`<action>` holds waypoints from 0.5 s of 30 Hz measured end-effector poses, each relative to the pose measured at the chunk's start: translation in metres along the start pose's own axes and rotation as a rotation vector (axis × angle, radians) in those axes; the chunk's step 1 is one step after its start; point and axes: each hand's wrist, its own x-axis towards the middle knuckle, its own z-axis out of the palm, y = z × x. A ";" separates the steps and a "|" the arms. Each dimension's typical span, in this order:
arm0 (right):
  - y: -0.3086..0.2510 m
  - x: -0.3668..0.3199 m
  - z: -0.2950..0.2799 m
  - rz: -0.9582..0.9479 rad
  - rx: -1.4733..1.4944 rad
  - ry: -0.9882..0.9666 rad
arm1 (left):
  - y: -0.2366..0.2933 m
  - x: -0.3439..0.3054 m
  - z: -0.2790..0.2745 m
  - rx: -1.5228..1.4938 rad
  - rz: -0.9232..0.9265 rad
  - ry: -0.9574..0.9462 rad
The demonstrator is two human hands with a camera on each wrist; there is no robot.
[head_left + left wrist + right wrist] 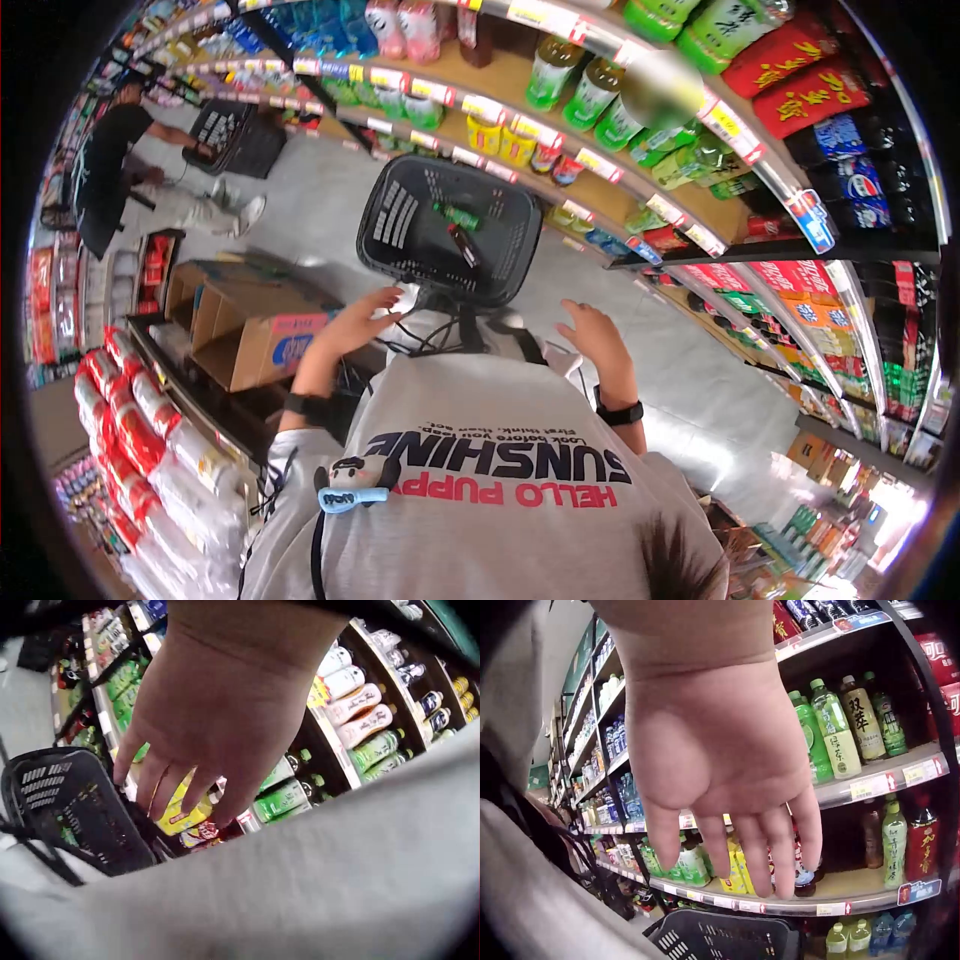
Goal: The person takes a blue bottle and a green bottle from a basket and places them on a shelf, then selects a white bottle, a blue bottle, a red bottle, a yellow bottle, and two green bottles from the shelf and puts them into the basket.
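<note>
A black shopping basket [378, 205] stands in front of the person, with a green-labelled item [457, 215] and a dark bottle [463, 245] lying inside. My left hand [365, 318] is held near the basket's near left side, fingers spread and holding nothing. Seen from the left wrist, the back of that left hand [217, 727] faces the camera, and the basket [124, 817] is beyond it. On the other side, my right hand [597, 335] hovers in the air apart from the basket. In the right wrist view the right palm [720, 750] is bare, its fingers extended.
Drink shelves [600, 180] curve along the front and right, holding rows of bottles [832, 727]. To the left are an open cardboard box [250, 345] and red-and-white wrapped packs [130, 410]. Another person [110, 165] bends over a dark basket [240, 140] farther up the aisle.
</note>
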 end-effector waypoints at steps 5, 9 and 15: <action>-0.010 0.005 -0.007 -0.054 0.071 -0.013 | -0.017 -0.078 -0.066 -0.552 -0.163 0.279; -0.016 0.011 0.008 -0.121 0.069 -0.047 | -0.031 -0.084 -0.114 -0.366 -0.306 0.462; -0.020 0.069 0.054 -0.164 0.093 -0.101 | -0.132 0.062 -0.134 -0.489 -0.303 0.285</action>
